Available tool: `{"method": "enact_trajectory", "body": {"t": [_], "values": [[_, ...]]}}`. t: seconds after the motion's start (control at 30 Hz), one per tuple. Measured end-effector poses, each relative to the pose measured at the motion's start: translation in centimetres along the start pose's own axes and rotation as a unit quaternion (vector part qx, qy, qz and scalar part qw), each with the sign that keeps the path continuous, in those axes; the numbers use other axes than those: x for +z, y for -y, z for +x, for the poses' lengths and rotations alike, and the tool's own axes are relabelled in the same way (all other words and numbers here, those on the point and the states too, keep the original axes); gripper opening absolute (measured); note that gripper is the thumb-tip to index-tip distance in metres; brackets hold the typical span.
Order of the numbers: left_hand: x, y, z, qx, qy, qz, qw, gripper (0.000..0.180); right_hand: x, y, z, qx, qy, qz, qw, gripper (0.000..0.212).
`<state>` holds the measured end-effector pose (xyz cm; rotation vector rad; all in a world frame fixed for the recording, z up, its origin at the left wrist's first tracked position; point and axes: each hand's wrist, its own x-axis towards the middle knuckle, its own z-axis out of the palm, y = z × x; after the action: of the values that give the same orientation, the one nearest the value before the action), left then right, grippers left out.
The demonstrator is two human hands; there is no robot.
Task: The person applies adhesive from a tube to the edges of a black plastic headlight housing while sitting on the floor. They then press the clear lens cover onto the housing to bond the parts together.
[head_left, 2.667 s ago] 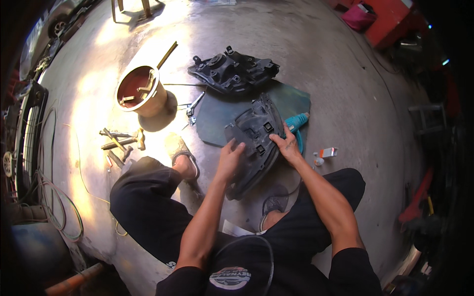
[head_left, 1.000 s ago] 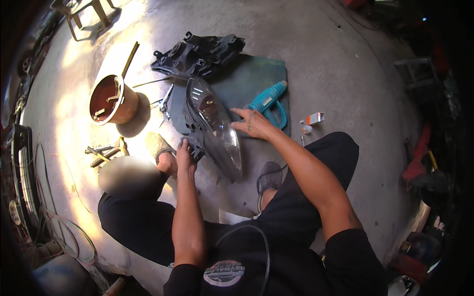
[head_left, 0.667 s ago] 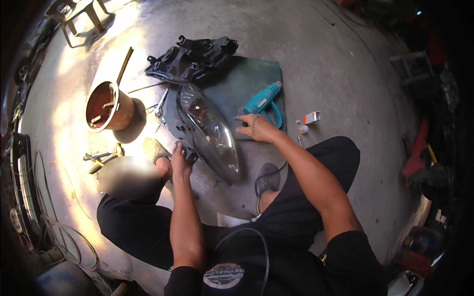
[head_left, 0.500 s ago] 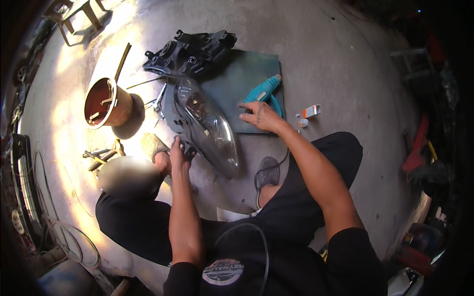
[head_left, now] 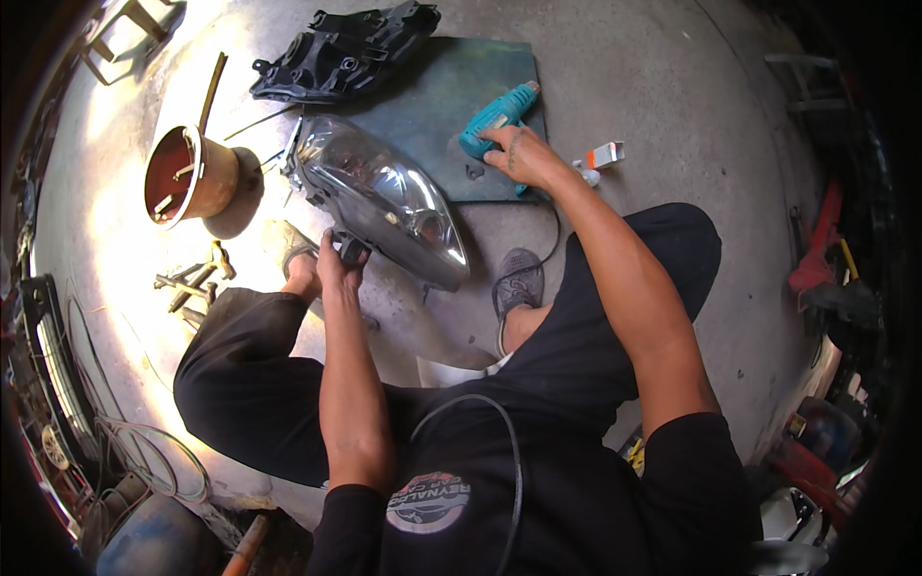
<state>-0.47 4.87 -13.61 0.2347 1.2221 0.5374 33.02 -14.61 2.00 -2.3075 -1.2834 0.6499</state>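
Observation:
A car headlight (head_left: 379, 192) with a clear lens and shiny inside leans over the near left part of a dark green board (head_left: 423, 82). At its near left edge, my left hand (head_left: 340, 261) is closed round a dark part of its back. My right hand (head_left: 526, 158) is closed on a teal heat gun (head_left: 497, 117) at the right of the board, its handle mostly hidden under my palm. The gun's nozzle points far right. A black headlight housing (head_left: 351, 53) lies across the board's far left corner.
Left of the headlight stands a rusty bucket (head_left: 219, 182) with tools in it. Several hammers (head_left: 197, 278) lie nearer me. A small white and orange box (head_left: 606, 155) sits right of the board. The gun's cord (head_left: 555, 240) runs past my right shoe (head_left: 520, 278).
The headlight has turned in my left hand, so its lens faces up more and its far end has swung left. My right hand stays at the heat gun. The whole view has shifted.

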Motion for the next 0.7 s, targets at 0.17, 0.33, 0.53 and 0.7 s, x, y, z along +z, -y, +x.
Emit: {"method": "enact_trajectory", "body": {"t": [0.17,0.33,0.53,0.7], "values": [[0.9,0.0,-0.9,0.018,0.010,0.039,0.999,0.024,0.1,-0.2,-1.3,0.000,-0.001,-0.027,1.000,0.046],[1.8,0.1,-1.1,0.002,0.042,0.023,0.999,0.048,-0.6,1.3,-1.8,0.021,0.020,0.017,0.999,0.046],[3.9,-0.1,-0.5,0.002,0.084,0.007,0.996,0.037,-1.1,4.7,-1.9,0.070,0.012,0.238,0.969,0.051],[5.4,0.2,-1.2,0.001,0.096,0.017,0.995,0.049,2.1,8.3,-1.1,0.030,0.003,0.155,0.988,0.067]]}}
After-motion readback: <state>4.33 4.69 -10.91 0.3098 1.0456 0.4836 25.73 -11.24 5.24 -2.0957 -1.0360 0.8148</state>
